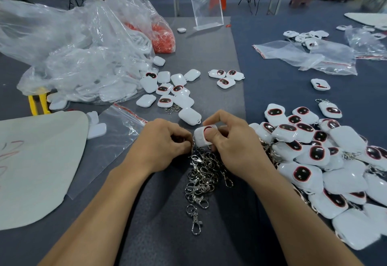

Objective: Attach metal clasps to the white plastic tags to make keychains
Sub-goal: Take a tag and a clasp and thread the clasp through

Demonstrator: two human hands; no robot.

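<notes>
My right hand (pixel 232 140) grips a white plastic tag (pixel 200 137) with a dark red-rimmed face, thumb pressed on its front. My left hand (pixel 162 142) pinches a metal clasp (pixel 192 149) right at the tag's lower left corner; the joint itself is hidden by my fingers. Below both hands lies a heap of silver metal clasps (pixel 202 178) with rings. Loose white tags (pixel 167 90) lie scattered beyond my hands. A big pile of tags with clasps attached (pixel 318 154) fills the right side.
Crumpled clear plastic bags (pixel 79 52) with more white tags lie at the left, a bag of red parts (pixel 163 37) behind them. A clear zip bag (pixel 111 140) and a pale sheet (pixel 39 161) lie at left. A clear acrylic stand (pixel 206 8) stands at the back.
</notes>
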